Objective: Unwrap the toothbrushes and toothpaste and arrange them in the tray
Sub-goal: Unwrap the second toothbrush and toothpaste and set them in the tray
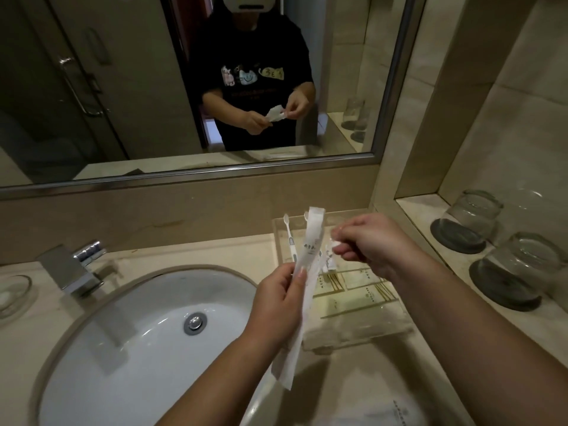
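Observation:
My left hand [278, 299] grips a long white paper wrapper [310, 256], held upright over the counter between the sink and the tray. My right hand [368, 244] pinches a small white item [333, 241] beside the wrapper's upper part; whether it is a toothpaste tube or torn paper I cannot tell. A clear tray [362, 330] lies on the counter under my hands. One unwrapped white toothbrush [290, 238] lies along the tray's left side, head toward the wall. A second brush head [306, 215] peeks out behind the wrapper. Small packets with gold lines [359, 287] lie in the tray.
A white oval sink [129, 339] with a chrome faucet [70, 269] fills the left. Two upturned glasses [470, 219] [519, 265] stand on dark coasters on the right ledge. A glass dish [12, 295] sits far left. A mirror [184, 87] spans the wall. A white printed bag [396, 413] lies at the bottom.

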The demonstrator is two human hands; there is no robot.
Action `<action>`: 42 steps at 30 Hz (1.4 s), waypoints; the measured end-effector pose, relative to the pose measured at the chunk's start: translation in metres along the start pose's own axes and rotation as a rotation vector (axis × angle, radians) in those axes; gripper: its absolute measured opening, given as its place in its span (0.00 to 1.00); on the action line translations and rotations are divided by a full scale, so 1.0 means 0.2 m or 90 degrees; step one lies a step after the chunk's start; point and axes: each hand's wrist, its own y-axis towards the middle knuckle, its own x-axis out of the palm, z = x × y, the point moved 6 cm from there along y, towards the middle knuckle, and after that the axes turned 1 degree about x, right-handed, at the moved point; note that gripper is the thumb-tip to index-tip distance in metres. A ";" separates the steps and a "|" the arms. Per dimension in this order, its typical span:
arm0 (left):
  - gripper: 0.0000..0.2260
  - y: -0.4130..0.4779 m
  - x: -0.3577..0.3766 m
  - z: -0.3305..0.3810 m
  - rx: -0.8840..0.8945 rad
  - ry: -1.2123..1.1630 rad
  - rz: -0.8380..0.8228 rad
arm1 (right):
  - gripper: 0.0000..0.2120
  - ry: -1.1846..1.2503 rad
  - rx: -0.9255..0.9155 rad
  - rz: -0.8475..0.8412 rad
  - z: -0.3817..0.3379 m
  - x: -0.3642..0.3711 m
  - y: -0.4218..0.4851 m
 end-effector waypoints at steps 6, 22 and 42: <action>0.09 -0.05 -0.02 -0.01 -0.048 -0.119 -0.042 | 0.14 0.022 -0.078 -0.072 0.01 0.12 0.02; 0.10 -0.07 -0.10 -0.14 -0.192 -0.138 -0.138 | 0.08 0.012 -0.025 -0.126 0.10 0.06 -0.02; 0.06 -0.05 -0.09 -0.10 -0.111 0.126 -0.267 | 0.11 -0.187 -0.019 -0.147 0.08 -0.02 0.01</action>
